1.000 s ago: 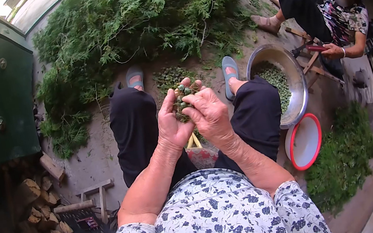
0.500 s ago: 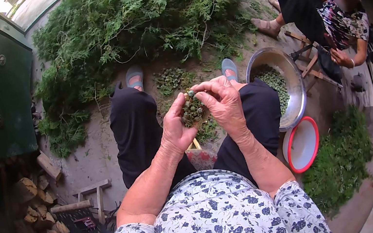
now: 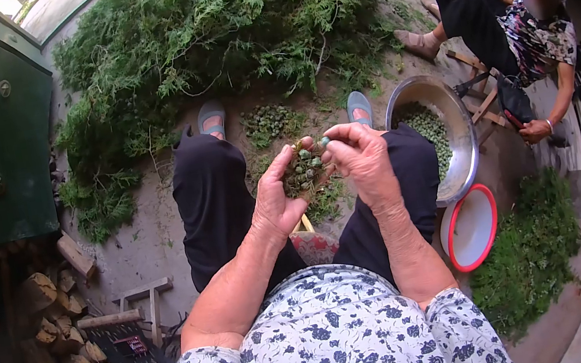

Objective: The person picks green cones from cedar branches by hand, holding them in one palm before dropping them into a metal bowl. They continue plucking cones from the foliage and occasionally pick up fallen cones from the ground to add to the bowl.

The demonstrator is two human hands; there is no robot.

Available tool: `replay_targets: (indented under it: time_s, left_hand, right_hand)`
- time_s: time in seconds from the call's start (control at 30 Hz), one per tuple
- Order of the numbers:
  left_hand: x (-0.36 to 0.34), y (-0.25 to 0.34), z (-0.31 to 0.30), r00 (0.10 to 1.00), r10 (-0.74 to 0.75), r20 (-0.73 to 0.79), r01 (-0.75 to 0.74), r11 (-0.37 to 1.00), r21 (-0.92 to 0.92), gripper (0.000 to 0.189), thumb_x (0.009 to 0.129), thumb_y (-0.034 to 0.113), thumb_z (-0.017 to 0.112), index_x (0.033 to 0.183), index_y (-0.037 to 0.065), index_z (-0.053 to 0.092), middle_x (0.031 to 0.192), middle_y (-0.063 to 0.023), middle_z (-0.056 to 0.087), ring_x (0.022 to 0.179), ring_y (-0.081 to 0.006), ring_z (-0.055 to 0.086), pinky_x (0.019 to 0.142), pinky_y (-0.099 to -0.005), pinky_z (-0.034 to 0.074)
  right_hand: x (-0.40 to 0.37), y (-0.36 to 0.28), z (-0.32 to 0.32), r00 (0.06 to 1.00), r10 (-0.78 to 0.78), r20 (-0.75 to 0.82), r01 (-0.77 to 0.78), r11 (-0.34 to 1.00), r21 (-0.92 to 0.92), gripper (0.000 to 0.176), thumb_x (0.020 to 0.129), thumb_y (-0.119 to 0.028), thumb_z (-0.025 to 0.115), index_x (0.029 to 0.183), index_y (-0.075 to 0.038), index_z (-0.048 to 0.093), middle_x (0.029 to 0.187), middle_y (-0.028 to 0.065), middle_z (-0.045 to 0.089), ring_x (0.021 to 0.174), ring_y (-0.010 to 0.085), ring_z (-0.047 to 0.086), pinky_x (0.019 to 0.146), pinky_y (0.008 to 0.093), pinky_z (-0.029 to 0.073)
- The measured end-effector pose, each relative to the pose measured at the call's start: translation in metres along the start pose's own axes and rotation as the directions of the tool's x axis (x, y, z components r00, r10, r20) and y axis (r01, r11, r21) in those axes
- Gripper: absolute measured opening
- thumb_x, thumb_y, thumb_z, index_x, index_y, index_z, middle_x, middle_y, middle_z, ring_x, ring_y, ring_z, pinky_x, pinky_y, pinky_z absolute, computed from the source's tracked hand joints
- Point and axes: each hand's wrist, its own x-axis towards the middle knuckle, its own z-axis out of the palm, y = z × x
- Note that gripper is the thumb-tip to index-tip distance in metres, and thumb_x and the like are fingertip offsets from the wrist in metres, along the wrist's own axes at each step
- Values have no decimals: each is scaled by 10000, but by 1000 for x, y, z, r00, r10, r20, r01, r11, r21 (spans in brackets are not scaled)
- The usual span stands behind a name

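Left hand [image 3: 275, 203] cups a seemingly light, brittle sprig of green cones [image 3: 304, 169]; right hand [image 3: 362, 162] pinches one cone [image 3: 325, 143], likely best gripped at its base.

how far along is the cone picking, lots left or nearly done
Done: the metal basin holds a partial layer of green cones and is far from full. In hand: the left hand cups a cluster of cones while the right hand pinches a cone at its top. Left: a big pile of green branches lies ahead, so probably most of the work remains.
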Motion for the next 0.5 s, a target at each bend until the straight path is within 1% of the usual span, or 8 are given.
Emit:
replay_targets:
  time_s: [0.03, 0.1, 0.23, 0.3, 0.33, 0.37, 0.43, 0.5]
  left_hand:
    - [-1, 0, 1, 1000, 1, -2, -1, 1000, -1, 329, 965, 263, 448, 1147, 14, 564, 1105, -113, 618, 1022, -245, 603, 933, -428, 475]
    - [-2, 0, 6, 999, -19, 30, 20, 999, -39, 339, 964, 272, 442, 1134, 3, 559, 1112, -150, 608, 1050, -267, 582, 989, -466, 429]
    - [-3, -1, 6, 1000, -11, -5, 11, 1000, -5, 327, 965, 270, 442, 1127, 14, 564, 1125, -148, 605, 1064, -259, 577, 989, -463, 428]
    - [-3, -1, 6, 998, -12, -63, 11, 1000, -14, 330, 968, 280, 440, 1145, 34, 569, 1115, -107, 616, 999, -221, 608, 909, -423, 481]
    - [-2, -2, 1, 998, -12, -63, 12, 1000, -13, 330, 968, 280, 440, 1145, 34, 569, 1115, -107, 616, 999, -221, 608, 909, -423, 481]
    - [1, -3, -6, 999, -15, -52, 14, 1000, -1, 327, 967, 278, 441, 1145, 36, 571, 1114, -105, 617, 998, -218, 607, 905, -410, 482]
    - [1, -3, -8, 999, -18, -41, 18, 1000, 11, 324, 966, 275, 443, 1146, 38, 573, 1113, -104, 617, 996, -214, 607, 901, -397, 483]
    - [0, -3, -6, 1000, -15, -20, 15, 1000, -21, 299, 955, 257, 469, 1128, 34, 569, 1077, -114, 619, 993, -233, 603, 920, -429, 471]
  right_hand:
    - [4, 5, -10, 992, 117, 44, -123, 970, 208, 187, 870, -37, 569, 1045, 28, 562, 886, 83, 588, 752, 105, 586, 628, 200, 484]
    - [4, -1, -15, 987, 22, 162, -110, 823, 557, 194, 876, -47, 568, 1055, 19, 540, 861, 110, 611, 771, 115, 594, 654, 203, 478]
    - [7, 11, -22, 968, 31, 249, -170, 809, 563, 167, 869, -55, 586, 1018, 19, 585, 888, 94, 617, 774, 129, 598, 691, 218, 477]
    - [1, 10, -6, 999, 12, 35, -10, 997, -80, 126, 848, -54, 616, 952, 12, 642, 887, 68, 629, 756, 154, 605, 694, 242, 478]
    - [-1, 4, 3, 988, -148, 33, 152, 971, -187, 108, 812, -49, 653, 903, 6, 674, 882, 49, 622, 743, 155, 602, 677, 261, 478]
    - [-1, 6, 7, 988, -149, 32, 152, 971, -186, 108, 812, -49, 653, 903, 6, 674, 882, 49, 622, 743, 155, 602, 677, 261, 478]
    - [0, 12, 11, 956, -289, 42, 275, 843, -462, 142, 789, -42, 673, 919, 15, 668, 848, 52, 608, 738, 133, 592, 647, 276, 475]
    - [0, 13, 12, 953, -303, 24, 281, 849, -448, 149, 775, -42, 683, 915, 9, 673, 817, 48, 600, 732, 126, 588, 630, 263, 472]
